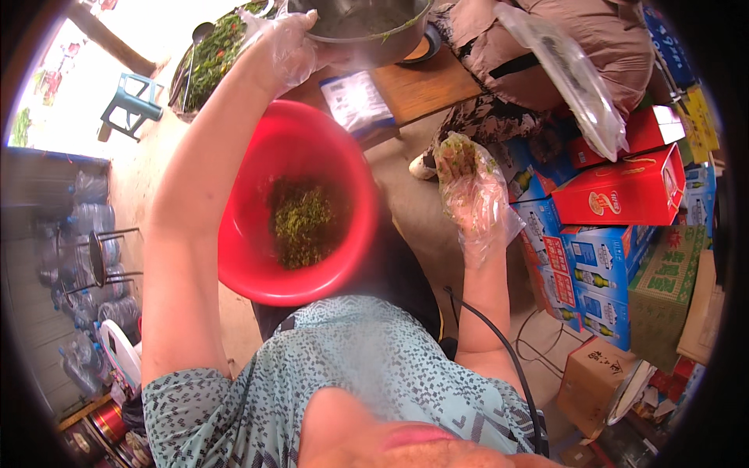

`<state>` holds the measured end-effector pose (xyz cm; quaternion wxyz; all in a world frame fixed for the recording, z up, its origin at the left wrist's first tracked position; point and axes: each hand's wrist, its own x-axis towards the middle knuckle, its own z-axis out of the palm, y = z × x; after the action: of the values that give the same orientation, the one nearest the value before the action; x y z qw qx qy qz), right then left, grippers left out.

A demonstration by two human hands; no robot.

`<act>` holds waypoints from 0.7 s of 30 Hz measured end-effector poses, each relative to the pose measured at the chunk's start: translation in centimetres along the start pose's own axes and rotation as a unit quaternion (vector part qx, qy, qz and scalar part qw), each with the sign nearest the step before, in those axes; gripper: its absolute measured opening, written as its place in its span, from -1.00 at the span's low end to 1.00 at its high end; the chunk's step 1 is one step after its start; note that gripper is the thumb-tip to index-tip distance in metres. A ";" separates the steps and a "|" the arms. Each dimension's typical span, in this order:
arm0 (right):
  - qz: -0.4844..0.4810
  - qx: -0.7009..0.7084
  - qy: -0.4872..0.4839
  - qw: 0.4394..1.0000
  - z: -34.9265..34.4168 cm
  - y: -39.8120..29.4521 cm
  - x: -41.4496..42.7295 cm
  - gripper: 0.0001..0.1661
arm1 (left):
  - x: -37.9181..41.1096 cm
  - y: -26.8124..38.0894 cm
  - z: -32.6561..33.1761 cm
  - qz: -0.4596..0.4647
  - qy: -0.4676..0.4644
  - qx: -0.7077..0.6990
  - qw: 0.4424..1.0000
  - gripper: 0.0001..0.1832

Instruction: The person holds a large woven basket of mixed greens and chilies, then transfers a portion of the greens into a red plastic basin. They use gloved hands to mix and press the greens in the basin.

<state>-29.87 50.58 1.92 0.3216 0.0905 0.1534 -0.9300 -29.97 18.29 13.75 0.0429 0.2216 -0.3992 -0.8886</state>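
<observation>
My left hand (pixel 287 50), in a clear plastic glove, grips the near left side of a grey metal pot (pixel 374 41) at the top of the view. Green bits stick to the pot's rim. My right hand (pixel 471 184) is held out palm up, its fingers loosely extended with nothing in them. Its plastic glove is smeared with green scraps. Between my arms, a red plastic basin (pixel 345 234) rests tilted on my lap. Finely chopped greens (pixel 301 225) lie at its bottom.
A wooden low table (pixel 433 85) bears a white-and-blue packet (pixel 357 102). Leafy greens (pixel 219 64) fill a tray at upper left, near a teal stool (pixel 133 105). Another person (pixel 562 35) sits close at upper right. Stacked cartons (pixel 597 275) flank my right; a black cable (pixel 497 333) crosses my arm.
</observation>
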 end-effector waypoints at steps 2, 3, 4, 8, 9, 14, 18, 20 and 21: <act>-0.011 0.008 0.012 1.000 0.7 0.0 -0.4 -0.69 | -0.1 -0.4 1.4 0.010 0.032 0.012 0.999 -0.47; -0.016 0.006 0.008 1.000 0.5 -0.2 -0.2 -0.69 | 0.3 -0.5 1.7 0.014 0.049 0.017 0.999 -0.47; -0.018 0.004 0.003 1.000 0.1 -0.3 -0.1 -0.69 | 1.3 -0.7 0.7 0.008 0.017 0.028 0.999 -0.49; -0.031 -0.032 0.016 0.999 -1.2 -0.7 0.3 -0.70 | 4.8 -2.1 0.2 -0.026 0.022 -0.009 0.999 -0.46; -0.033 -0.025 0.024 0.999 -1.3 -0.7 0.2 -0.70 | 5.3 -2.2 1.1 -0.028 0.046 0.008 0.999 -0.49; -0.040 0.002 0.043 0.998 -1.4 -0.7 0.5 -0.65 | 11.8 -1.2 -0.8 -0.101 0.076 0.018 0.992 -0.41; -0.055 -0.009 0.008 0.998 -2.0 -0.9 1.0 -0.66 | 13.6 0.1 1.7 -0.065 0.093 0.043 0.993 -0.42; -0.064 -0.025 0.006 0.998 -2.5 -0.8 1.5 -0.66 | 13.7 0.8 2.7 -0.036 0.106 0.068 0.991 -0.42; -0.063 -0.030 -0.004 0.998 -2.9 -0.9 1.7 -0.67 | 14.0 1.0 2.9 -0.024 0.114 0.078 0.990 -0.43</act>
<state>-31.52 51.27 -1.06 0.2655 0.0672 0.1852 -0.9438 -43.84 16.07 11.09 0.0491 0.3338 -0.4545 -0.8244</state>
